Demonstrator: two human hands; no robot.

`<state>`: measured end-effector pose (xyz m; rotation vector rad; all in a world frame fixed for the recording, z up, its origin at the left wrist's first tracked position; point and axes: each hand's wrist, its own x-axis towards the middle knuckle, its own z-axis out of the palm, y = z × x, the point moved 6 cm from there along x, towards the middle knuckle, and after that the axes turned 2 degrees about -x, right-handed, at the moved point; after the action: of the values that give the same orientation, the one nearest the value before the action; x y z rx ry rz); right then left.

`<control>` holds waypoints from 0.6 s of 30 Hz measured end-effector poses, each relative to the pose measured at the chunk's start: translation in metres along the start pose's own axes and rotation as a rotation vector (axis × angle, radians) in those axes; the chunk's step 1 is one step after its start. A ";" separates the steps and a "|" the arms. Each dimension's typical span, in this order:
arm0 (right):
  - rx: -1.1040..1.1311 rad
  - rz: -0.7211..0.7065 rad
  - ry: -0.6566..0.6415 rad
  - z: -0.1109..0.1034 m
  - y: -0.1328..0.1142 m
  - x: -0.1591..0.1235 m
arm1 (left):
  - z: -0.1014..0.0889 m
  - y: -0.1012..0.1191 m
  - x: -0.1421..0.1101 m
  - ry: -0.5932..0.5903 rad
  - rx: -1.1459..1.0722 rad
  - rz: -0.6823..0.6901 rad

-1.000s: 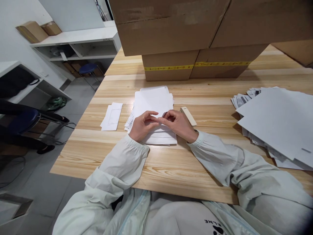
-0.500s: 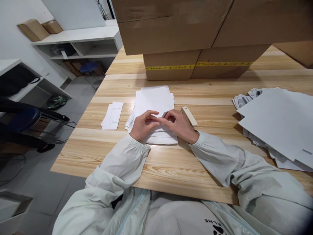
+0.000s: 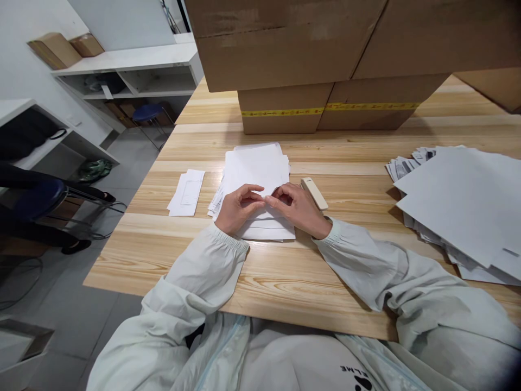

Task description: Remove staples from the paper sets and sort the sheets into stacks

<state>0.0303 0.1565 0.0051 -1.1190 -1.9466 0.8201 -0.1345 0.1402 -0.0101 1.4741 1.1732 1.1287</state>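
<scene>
My left hand (image 3: 237, 208) and my right hand (image 3: 298, 207) rest on a stack of white paper sheets (image 3: 255, 165) in the middle of the wooden table (image 3: 285, 271). Both hands have curled fingers, and their thumbs and forefingers pinch together at the top sheet's near part. What lies inside the pinch is too small to make out. A small beige stapler-like bar (image 3: 313, 193) lies just right of my right hand.
A small pile of folded white slips (image 3: 186, 193) lies left of the stack. A big heap of white sheets and printed papers (image 3: 459, 206) covers the right side. Cardboard boxes (image 3: 317, 108) stand stacked at the back. Shelves and a blue stool (image 3: 146, 114) are off to the left.
My fingertips have shifted slightly on the top sheet; otherwise the hands stay in the same place.
</scene>
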 end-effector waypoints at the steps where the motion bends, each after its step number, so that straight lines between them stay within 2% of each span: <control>1: 0.002 0.000 -0.005 0.000 0.001 0.000 | 0.000 0.000 0.000 0.003 0.002 -0.005; 18: 0.001 0.004 -0.014 -0.001 0.003 -0.001 | 0.000 0.000 0.001 0.025 0.011 -0.027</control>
<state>0.0324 0.1570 0.0030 -1.1192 -1.9563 0.8332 -0.1346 0.1409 -0.0101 1.4524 1.2148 1.1273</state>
